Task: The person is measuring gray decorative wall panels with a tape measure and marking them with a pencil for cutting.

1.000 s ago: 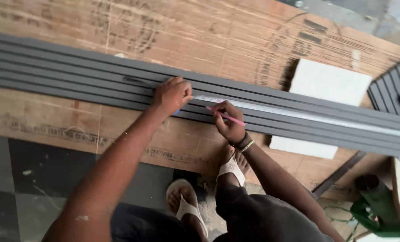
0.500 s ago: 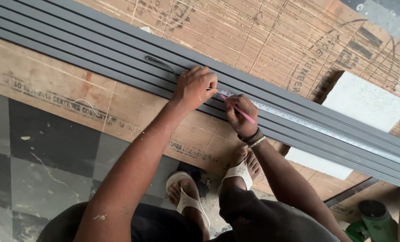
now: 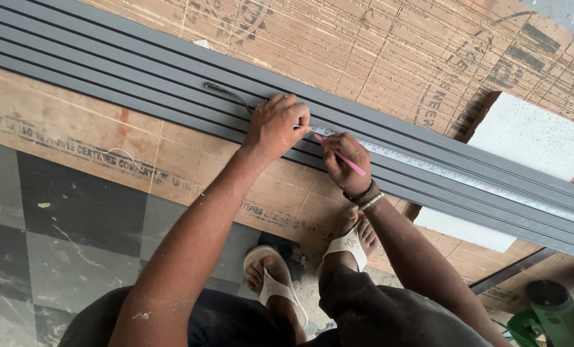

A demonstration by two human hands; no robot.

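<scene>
The left hand is now pressed flat on the tape measure, farther along the grey fluted panel than before; beside it a pink pencil is pinched in the right hand, tip at the tape, apparently for marking.

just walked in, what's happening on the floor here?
A person crouches over long grey ribbed panels lying on plywood sheets. The left hand presses down on the end of a measuring tape stretched along the panels. The right hand holds a pink pencil with its tip at the tape, right beside the left hand. A green power tool sits at lower right.
</scene>
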